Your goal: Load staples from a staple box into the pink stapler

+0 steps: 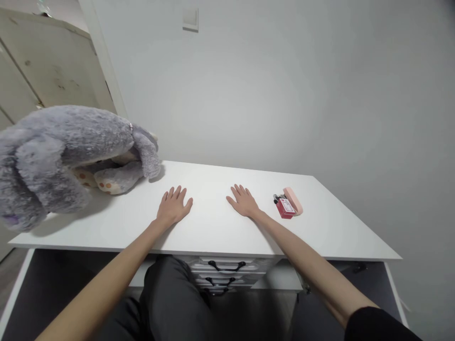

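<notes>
My left hand (172, 207) lies flat on the white tabletop (209, 227), palm down with its fingers spread. Palm down too, my right hand (243, 201) rests on the same surface, fingers extended and holding nothing. To the right of that hand sits a small red and white box (285, 208). A pink case (293, 201) lies directly beside the box. Small dark items (278, 198) by the box's far end are too small to make out. Left of my left hand is a large grey plush toy (74, 142) with long floppy ears.
Under the tabletop is a stack of white drawers with black handles (226, 266). Open compartments lie at both sides below. A grey-white wall (249, 94) with a switch plate (190, 19) rises behind the table. A worn, pale door-like panel (53, 61) stands at the far left.
</notes>
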Demonstrator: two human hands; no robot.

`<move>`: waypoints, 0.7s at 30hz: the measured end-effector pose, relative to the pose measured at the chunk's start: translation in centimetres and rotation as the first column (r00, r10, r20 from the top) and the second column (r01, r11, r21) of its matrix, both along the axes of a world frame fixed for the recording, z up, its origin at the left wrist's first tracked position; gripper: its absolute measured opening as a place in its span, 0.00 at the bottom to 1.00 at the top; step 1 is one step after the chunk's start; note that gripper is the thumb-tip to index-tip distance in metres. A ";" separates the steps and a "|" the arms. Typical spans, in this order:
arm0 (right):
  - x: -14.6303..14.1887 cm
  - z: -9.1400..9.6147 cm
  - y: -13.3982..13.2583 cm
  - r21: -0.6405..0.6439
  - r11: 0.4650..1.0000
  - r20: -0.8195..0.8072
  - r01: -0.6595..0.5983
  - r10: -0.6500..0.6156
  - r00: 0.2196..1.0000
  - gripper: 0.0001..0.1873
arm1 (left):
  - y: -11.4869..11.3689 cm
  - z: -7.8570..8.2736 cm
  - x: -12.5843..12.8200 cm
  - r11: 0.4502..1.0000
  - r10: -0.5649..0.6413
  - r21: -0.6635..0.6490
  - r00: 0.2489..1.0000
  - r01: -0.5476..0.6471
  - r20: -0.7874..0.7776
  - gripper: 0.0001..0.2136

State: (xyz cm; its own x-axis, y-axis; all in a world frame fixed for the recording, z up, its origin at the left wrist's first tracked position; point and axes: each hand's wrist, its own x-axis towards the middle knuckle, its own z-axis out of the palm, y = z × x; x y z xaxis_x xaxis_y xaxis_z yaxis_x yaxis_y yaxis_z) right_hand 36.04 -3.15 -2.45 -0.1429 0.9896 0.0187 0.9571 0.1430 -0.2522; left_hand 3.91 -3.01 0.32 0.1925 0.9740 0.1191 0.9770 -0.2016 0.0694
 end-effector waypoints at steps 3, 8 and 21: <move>0.0 0.0 0.0 0.000 1.000 -0.002 0.004 -0.004 1.000 0.47 | 0.0 0.0 0.0 1.000 -0.001 0.003 1.000 0.001 -0.009 0.35; 0.0 0.0 -0.1 0.005 1.000 -0.007 0.002 -0.002 1.000 0.46 | -0.2 0.2 0.1 1.000 -0.002 0.000 1.000 0.002 -0.011 0.35; 0.0 -0.1 -0.2 0.027 1.000 -0.010 0.008 -0.008 1.000 0.44 | -0.4 0.3 0.1 1.000 -0.001 -0.011 1.000 0.001 -0.007 0.35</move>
State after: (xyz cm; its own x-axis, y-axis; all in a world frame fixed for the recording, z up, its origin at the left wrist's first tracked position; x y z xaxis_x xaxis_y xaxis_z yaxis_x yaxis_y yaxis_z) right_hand 36.00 -3.35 -2.59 -0.1350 0.9897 0.0466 0.9557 0.1425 -0.2577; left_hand 4.05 -3.40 0.63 0.1946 0.9750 0.1070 0.9772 -0.2022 0.0651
